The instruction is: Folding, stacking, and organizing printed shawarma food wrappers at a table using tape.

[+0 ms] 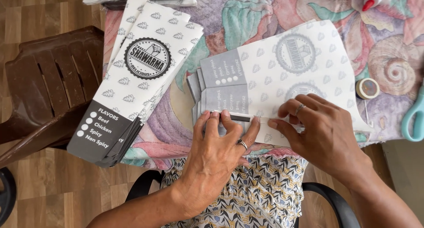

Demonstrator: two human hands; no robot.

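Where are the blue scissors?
The scissors lie at the far right edge of the head view, on the flowery tablecloth, just right of the tape roll.

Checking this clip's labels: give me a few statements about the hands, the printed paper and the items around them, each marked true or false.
1. Both hands press on the folded edge of a printed paper sheet. True: the left hand and right hand rest on the fold.
2. The right hand holds the scissors. False: the teal scissors lie untouched at the table's right edge.
3. A stack of finished printed sleeves lies left of the hands. True.
4. The tape roll sits on the brown chair. False: it lies on the patterned tablecloth; the chair holds nothing visible.
5. Each hand wears a ring. True.
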